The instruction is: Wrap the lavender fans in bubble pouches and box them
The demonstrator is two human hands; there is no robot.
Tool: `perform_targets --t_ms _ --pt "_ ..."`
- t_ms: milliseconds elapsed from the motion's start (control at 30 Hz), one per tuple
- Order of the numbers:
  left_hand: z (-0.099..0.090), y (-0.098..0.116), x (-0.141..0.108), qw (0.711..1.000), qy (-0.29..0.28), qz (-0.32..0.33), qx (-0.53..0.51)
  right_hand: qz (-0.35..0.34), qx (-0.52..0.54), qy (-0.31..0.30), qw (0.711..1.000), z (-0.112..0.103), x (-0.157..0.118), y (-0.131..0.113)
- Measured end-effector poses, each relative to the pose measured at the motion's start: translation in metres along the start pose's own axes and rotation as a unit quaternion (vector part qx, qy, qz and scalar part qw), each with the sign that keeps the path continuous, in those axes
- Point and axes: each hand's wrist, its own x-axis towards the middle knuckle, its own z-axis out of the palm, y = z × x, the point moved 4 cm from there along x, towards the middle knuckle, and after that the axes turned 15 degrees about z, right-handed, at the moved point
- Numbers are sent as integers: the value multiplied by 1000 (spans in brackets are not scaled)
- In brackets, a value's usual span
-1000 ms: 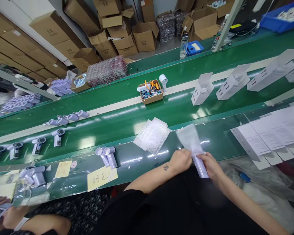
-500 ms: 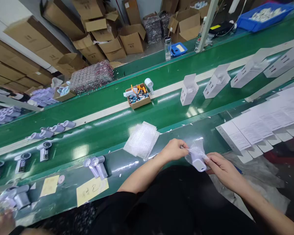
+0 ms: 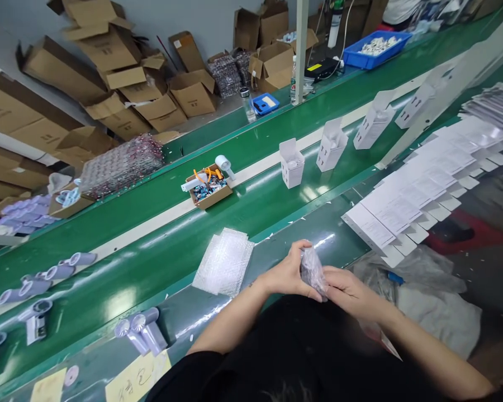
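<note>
A lavender device in clear bubble wrap [image 3: 312, 268] is between my two hands, close in front of my body. My left hand [image 3: 288, 274] grips it from the left, thumb below and fingers over the top. On the lower right side, the fingers of my right hand [image 3: 347, 290] are pressed against the wrap. The wrap hides most of the device's shape. Left of my hands, several flat bubble-wrap bags [image 3: 224, 262] lie overlapping at the bench edge. Farther left, two lavender devices shaped like small hair dryers [image 3: 145, 329] lie side by side on the bench.
Opened white boxes [image 3: 292, 164] stand along the green conveyor [image 3: 163, 245]. Flattened white cartons [image 3: 385, 218] overlap on the right, below a slanted metal post [image 3: 436, 100]. A cardboard tray [image 3: 213, 198] of small parts sits mid-belt. Yellow paper [image 3: 126, 379] lies lower left.
My left hand has moved from pinching the bag's edge to wrapping around the device. The wrap now covers the end that stuck out. The view has swung to the right.
</note>
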Motion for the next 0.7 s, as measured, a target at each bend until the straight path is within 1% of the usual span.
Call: perform_targets --t_ms 67,100,133,167,200,233,267,300,333,367,400,467,533,633,667,700 --pt "0 1 -4 999 -33 -3 -24 -4 29 -51 998 8 -1 8" --pt "1 1 -8 998 -60 -10 -29 13 68 -62 996 11 -2 17" --pt "1 1 -13 996 -89 -15 -21 47 128 -48 989 12 -3 32" --pt "2 1 -18 993 -113 -16 0 97 206 0 974 9 -5 52" --pt "2 0 -24 992 -121 -14 32 157 292 81 940 2 -9 76" --pt "0 -1 -30 992 -105 -12 68 219 374 184 882 -7 -17 105" --pt "-3 -3 -35 993 -69 -16 98 270 434 295 807 -17 -26 133" --pt "-6 -5 -41 993 -17 -27 115 309 466 376 739 -26 -35 159" --pt "-10 -9 -48 991 42 -45 117 337 485 417 691 -35 -40 181" --pt "-14 -12 -54 987 102 -67 101 355 497 435 662 -42 -41 199" --pt "-17 -16 -60 981 157 -89 67 370 502 442 645 -49 -39 213" --pt "-22 -23 -72 963 234 -130 -38 384 496 453 634 -56 -31 230" --pt "-28 -28 -84 933 288 -159 -148 386 473 476 633 -52 -24 233" --pt "-43 -29 -107 890 346 -155 -253 372 442 514 634 -29 -26 223" --pt "-49 -27 -116 879 362 -148 -274 361 423 528 642 -21 -30 216" --pt "-55 -25 -125 869 377 -140 -288 342 380 544 665 -15 -34 207"
